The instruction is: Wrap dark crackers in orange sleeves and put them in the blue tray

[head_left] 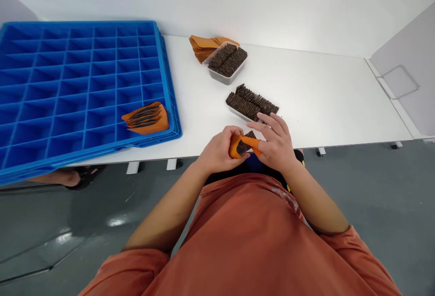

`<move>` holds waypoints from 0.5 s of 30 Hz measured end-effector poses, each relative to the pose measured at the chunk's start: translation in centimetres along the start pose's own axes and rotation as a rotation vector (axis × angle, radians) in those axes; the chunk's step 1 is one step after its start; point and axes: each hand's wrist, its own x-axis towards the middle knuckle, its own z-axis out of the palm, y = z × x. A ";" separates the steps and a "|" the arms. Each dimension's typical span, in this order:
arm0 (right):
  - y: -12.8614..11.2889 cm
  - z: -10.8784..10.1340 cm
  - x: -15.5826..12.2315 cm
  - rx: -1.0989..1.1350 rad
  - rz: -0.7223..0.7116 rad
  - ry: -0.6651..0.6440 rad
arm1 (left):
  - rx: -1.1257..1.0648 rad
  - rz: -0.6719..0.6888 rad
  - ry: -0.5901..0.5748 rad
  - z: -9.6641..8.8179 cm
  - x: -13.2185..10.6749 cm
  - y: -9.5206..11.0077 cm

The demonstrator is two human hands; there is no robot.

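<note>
At the table's front edge, my left hand (222,150) is closed around a folded orange paper (235,146). A thin dark brown square piece (246,142) lies against that paper, between both hands. My right hand (273,144) wears orange finger cots on its thumb and forefinger and pinches the dark piece, with its other fingers stretched out. Just beyond the hands is a shallow white tray (238,114) holding two rows of similar dark pieces (250,101). How far the piece sits inside the paper is hidden by my fingers.
Stacked blue compartment trays (86,83) stand at left. One compartment there holds a bundle of orange papers with dark sheets (147,118). Farther back, a clear plastic tub (224,78) of dark pieces stands beside a stack of orange papers (204,49). A person's foot (83,177) shows beneath the table.
</note>
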 end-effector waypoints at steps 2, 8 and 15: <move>-0.2 0.4 -0.2 -0.003 -0.014 0.019 | 0.007 0.010 0.003 0.0 0.0 0.0; -0.5 1.0 -0.6 -0.002 -0.013 0.066 | -0.009 0.023 0.033 0.2 -0.1 -0.2; -1.2 1.3 -0.9 0.015 0.012 0.073 | -0.043 0.012 0.082 0.7 -0.3 -0.9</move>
